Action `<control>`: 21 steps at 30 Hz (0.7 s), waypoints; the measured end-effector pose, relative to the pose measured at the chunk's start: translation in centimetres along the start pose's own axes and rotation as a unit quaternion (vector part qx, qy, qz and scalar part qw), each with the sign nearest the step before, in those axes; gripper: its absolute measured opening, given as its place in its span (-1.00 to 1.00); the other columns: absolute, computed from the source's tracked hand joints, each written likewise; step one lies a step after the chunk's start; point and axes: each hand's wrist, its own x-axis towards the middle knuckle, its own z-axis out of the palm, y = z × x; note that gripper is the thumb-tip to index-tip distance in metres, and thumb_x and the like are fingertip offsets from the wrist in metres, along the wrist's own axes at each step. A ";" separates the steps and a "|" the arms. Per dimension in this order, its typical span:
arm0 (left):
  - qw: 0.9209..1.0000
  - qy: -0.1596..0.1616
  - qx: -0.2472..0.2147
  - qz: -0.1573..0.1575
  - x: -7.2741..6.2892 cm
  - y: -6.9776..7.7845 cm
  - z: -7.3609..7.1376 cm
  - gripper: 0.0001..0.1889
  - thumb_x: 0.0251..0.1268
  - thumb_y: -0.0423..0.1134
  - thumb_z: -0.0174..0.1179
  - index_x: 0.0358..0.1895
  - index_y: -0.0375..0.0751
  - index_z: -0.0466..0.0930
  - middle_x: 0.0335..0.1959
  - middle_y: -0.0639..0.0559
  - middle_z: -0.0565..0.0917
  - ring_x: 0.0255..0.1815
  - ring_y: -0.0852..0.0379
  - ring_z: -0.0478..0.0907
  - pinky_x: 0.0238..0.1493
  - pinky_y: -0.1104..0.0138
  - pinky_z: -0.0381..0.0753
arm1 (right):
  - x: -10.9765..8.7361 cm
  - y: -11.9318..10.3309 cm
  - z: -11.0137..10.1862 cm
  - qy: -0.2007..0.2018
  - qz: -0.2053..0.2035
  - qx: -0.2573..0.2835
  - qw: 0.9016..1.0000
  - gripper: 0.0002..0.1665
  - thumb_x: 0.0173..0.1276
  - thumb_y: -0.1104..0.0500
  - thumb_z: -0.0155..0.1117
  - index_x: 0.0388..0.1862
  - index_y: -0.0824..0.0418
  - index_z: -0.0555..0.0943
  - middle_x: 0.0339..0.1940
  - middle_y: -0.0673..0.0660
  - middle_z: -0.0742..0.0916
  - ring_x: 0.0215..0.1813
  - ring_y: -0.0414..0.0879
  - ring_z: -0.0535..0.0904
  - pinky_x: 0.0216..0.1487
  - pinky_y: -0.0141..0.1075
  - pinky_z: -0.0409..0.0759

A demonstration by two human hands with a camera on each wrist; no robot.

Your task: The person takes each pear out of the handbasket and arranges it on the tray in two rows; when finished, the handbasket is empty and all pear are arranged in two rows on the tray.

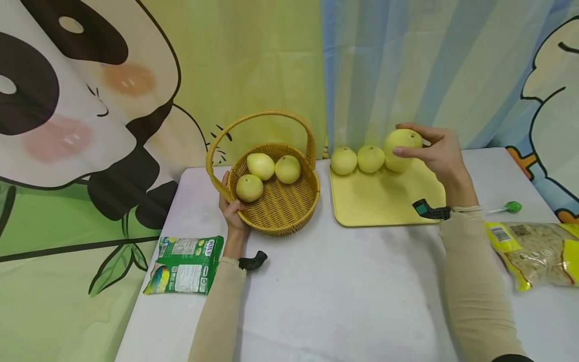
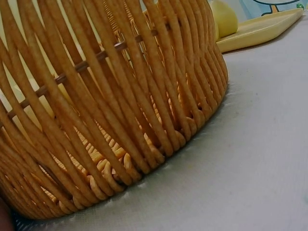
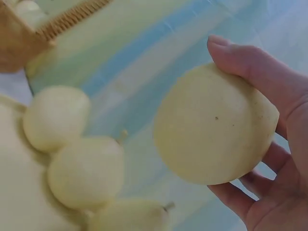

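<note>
In the head view my right hand (image 1: pixel 441 151) holds a pale yellow pear (image 1: pixel 404 142) above the back of a yellow tray (image 1: pixel 384 203). Thumb and fingers wrap that pear's sides in the right wrist view, apart from three more pears (image 3: pixel 86 172) lined up along the tray. One of these is mostly hidden behind the held pear in the head view. My left hand (image 1: pixel 235 213) grips the left side of a wicker basket (image 1: pixel 282 229), thumb in front. Inside the basket lie three pears (image 1: pixel 261 166). The left wrist view shows mostly the basket's woven wall (image 2: pixel 144 96).
A green snack bag (image 1: pixel 187 265) lies left of my left forearm. To the right are a green lollipop (image 1: pixel 513 206) and a yellow-and-clear packet (image 1: pixel 538 254). The basket's tall handle (image 1: pixel 271 113) arches upward. Printed curtains (image 1: pixel 253 65) hang behind the white table (image 1: pixel 325 301).
</note>
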 end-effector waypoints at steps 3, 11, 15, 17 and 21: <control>1.000 0.000 0.001 -0.001 0.0 -0.1 -0.1 0.08 -0.31 -0.50 -0.23 0.63 -0.15 0.30 0.58 -0.17 0.40 0.52 -0.05 0.34 0.46 0.31 0.29 | 0.2 0.4 -2.0 0.041 0.007 0.026 0.999 -0.35 0.17 0.36 0.63 0.30 0.20 0.73 0.22 -0.06 0.81 0.37 -0.14 0.56 0.00 -0.54 0.62; 1.000 0.007 0.014 0.000 -0.1 -0.2 -0.2 0.06 -0.28 -0.49 -0.20 0.64 -0.26 0.26 0.58 -0.14 0.41 0.53 0.03 0.33 0.46 0.34 0.27 | 0.8 3.4 -5.6 0.079 0.042 0.038 0.995 -0.35 0.18 0.32 0.63 0.31 0.20 0.73 0.21 -0.07 0.79 0.19 -0.21 0.60 -0.12 -0.54 0.60; 1.000 0.008 0.010 -0.005 -0.1 -0.1 -0.1 0.08 -0.29 -0.49 -0.22 0.65 -0.22 0.24 0.59 -0.13 0.40 0.52 0.02 0.34 0.46 0.34 0.28 | 0.9 5.4 -6.8 0.074 0.077 0.083 0.991 -0.36 0.20 0.30 0.63 0.31 0.18 0.73 0.14 -0.11 0.79 0.10 -0.24 0.62 -0.11 -0.55 0.62; 1.000 0.008 0.004 -0.005 0.0 0.0 -0.1 0.09 -0.31 -0.48 -0.24 0.66 -0.22 0.23 0.60 -0.13 0.39 0.51 0.01 0.35 0.46 0.33 0.30 | 1.0 6.4 -7.2 0.067 0.101 0.089 0.989 -0.33 0.22 0.27 0.62 0.35 0.18 0.70 0.13 -0.14 0.78 0.16 -0.26 0.60 -0.06 -0.56 0.62; 1.000 0.008 0.007 -0.005 0.0 0.0 0.0 0.09 -0.30 -0.49 -0.23 0.66 -0.25 0.22 0.60 -0.13 0.39 0.53 0.00 0.34 0.46 0.34 0.29 | 1.3 8.0 -7.6 0.058 0.140 0.021 0.988 -0.24 0.28 0.13 0.60 0.48 0.10 0.61 0.20 -0.23 0.72 0.30 -0.27 0.52 0.05 -0.61 0.54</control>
